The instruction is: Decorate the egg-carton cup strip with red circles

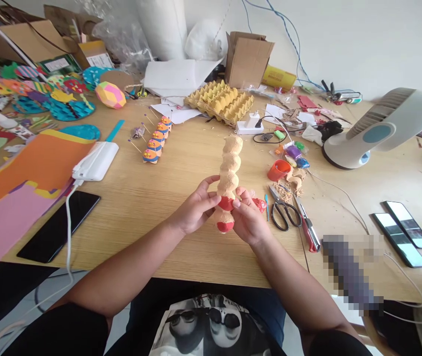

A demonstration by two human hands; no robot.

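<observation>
Between my two hands is an egg-carton strip of bumpy, cream-coloured humps, its length pointing away from me. Red patches cover part of the two humps nearest me. My left hand grips the strip's left side, thumb by the upper red patch. From the right, my right hand pinches the same hump with thumb and fingers. A lump of red clay in clear wrap lies just behind my right hand. Beyond, to the left, stands a finished-looking caterpillar in orange and blue with pin-like feelers.
Scissors, a utility knife and a red cup lie on the right. Farther back are a yellow egg tray and a white fan. A black phone and a power bank sit left.
</observation>
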